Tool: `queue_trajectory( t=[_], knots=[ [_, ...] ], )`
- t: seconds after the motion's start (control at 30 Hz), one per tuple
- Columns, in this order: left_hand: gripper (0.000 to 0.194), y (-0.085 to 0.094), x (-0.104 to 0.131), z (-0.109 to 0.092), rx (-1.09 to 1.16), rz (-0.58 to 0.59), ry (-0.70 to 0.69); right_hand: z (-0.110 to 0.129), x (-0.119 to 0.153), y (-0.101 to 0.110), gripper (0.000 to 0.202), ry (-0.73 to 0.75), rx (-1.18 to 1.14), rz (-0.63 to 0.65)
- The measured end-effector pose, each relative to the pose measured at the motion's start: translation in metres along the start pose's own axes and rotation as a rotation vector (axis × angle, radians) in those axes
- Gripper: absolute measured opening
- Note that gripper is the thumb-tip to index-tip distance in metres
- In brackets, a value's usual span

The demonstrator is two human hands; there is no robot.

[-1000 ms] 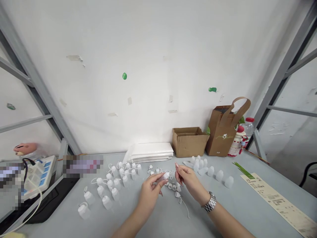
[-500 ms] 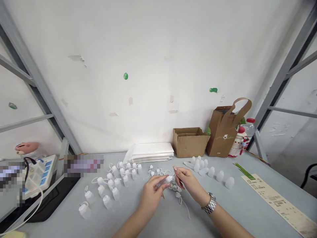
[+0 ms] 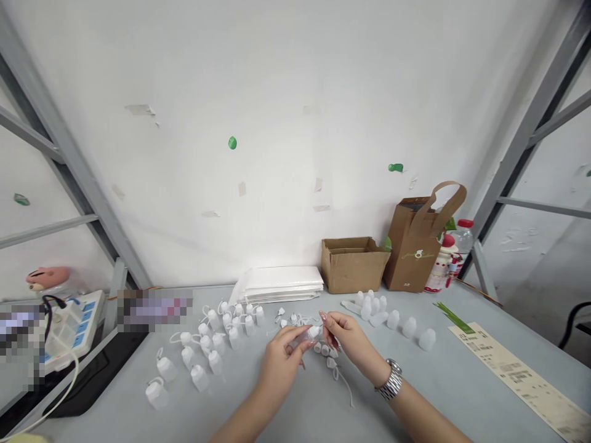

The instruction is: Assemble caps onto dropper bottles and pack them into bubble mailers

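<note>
My left hand (image 3: 285, 354) is closed around a small translucent plastic bottle (image 3: 314, 333) with a white cap, tilted toward the right. Beside that cap, my right hand (image 3: 342, 333) has its thumb and fingertips pinched together; a thin white cord seems to be between them, but it is too small to be sure. Loose white caps (image 3: 331, 363) with cords lie just beneath and behind the hands. To the left stand several capped bottles (image 3: 199, 377) with looped cords. Several uncapped translucent bottles (image 3: 427, 339) are on the right.
Along the wall are a stack of white envelopes (image 3: 281, 284), an open cardboard box (image 3: 353, 274), a brown paper bag (image 3: 410, 258) and a red-capped bottle (image 3: 463, 237). A printed paper strip (image 3: 517, 369) lies at right. A power strip (image 3: 80, 332) sits far left.
Both hands stay almost in place, with the bottle still in the left. The right fingertips have shifted very slightly near the cap. The whole view has moved a little.
</note>
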State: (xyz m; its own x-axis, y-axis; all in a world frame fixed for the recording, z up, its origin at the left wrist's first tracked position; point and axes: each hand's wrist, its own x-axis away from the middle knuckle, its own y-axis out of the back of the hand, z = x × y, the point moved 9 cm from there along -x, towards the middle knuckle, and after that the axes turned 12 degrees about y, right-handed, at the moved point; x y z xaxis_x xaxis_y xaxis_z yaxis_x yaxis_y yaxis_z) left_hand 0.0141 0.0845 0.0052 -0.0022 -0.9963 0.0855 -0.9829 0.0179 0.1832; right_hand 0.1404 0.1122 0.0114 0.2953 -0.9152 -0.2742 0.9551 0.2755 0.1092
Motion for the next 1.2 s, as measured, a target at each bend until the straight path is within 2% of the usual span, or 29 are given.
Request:
queue_trajectory(
  t=[0.43, 0.63, 0.77, 1.0, 1.1, 1.2],
  knots=[
    [0.028, 0.002, 0.001, -0.001, 0.009, -0.009, -0.021, 0.012, 0.001, 0.002, 0.052, 0.000, -0.068, -0.050],
    [0.030, 0.005, 0.001, -0.002, 0.005, -0.041, -0.025, 0.005, 0.000, 0.006, 0.052, -0.013, -0.051, -0.071],
    [0.031, 0.004, 0.001, 0.000, 0.005, -0.028, -0.024, 0.005, -0.002, 0.012, 0.053, -0.010, 0.037, -0.100],
    [0.031, 0.002, 0.002, -0.001, -0.001, -0.014, -0.028, 0.024, 0.002, 0.033, 0.050, 0.151, 0.293, -0.285],
    [0.031, 0.002, 0.002, -0.002, -0.005, -0.013, -0.036, 0.022, 0.002, 0.030, 0.049, 0.141, 0.274, -0.266],
    [0.029, 0.002, 0.001, -0.002, -0.011, -0.021, -0.052, 0.018, 0.000, 0.022, 0.049, 0.121, 0.201, -0.193]
  ],
)
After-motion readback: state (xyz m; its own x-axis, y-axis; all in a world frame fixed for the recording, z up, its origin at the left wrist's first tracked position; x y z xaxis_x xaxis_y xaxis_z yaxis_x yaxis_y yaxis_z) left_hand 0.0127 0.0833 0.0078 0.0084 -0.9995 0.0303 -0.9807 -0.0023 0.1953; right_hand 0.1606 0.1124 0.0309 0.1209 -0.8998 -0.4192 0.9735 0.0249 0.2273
